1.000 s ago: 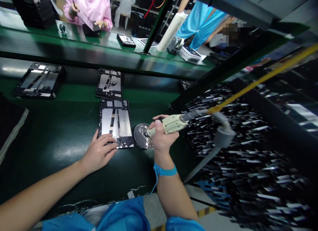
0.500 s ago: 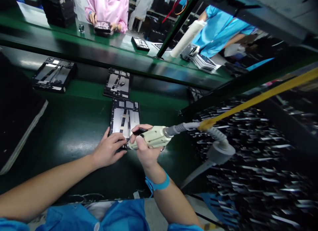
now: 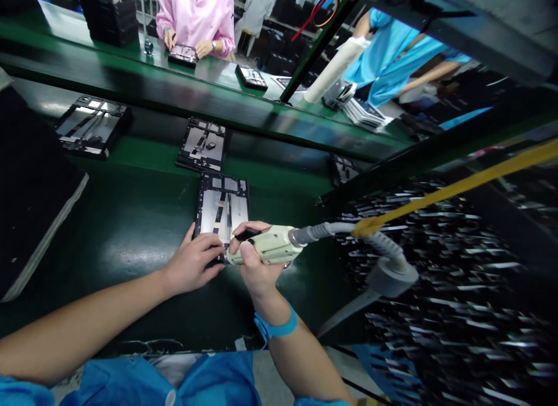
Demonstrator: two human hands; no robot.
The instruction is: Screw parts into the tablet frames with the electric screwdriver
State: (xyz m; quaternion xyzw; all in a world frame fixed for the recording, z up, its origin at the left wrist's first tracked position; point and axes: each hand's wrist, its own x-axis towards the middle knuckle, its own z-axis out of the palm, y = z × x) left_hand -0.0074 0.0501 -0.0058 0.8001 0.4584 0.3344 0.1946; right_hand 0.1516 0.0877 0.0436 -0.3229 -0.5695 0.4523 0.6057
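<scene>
An opened tablet [image 3: 239, 207] lies on the green bench, its silvery inside and dark flat cables facing up. My left hand [image 3: 192, 265] holds its near left corner, one finger along the side edge and the others bent over the near end. Wrapped around a pale green electric screwdriver [image 3: 279, 246] is my right hand [image 3: 260, 275]. The driver is tilted, its nose down at the tablet's near edge, close to my left fingertips. Fingers hide the bit's very tip and any screw. A grey cable leaves the driver's back end.
Two more opened tablets [image 3: 203, 144] [image 3: 91, 124] lie farther back. At left stands a large black stack [image 3: 35, 185]. A yellow strap [image 3: 457, 188] holds the cable; blurred racked dark parts [image 3: 436, 289] fill the right. Across the bench, a person in pink [image 3: 196, 19] handles a tablet.
The whole view has shifted slightly. Both hands, the screwdriver and the tablet keep nearly the same positions relative to each other. The person in pink has lowered their tablet to the bench.
</scene>
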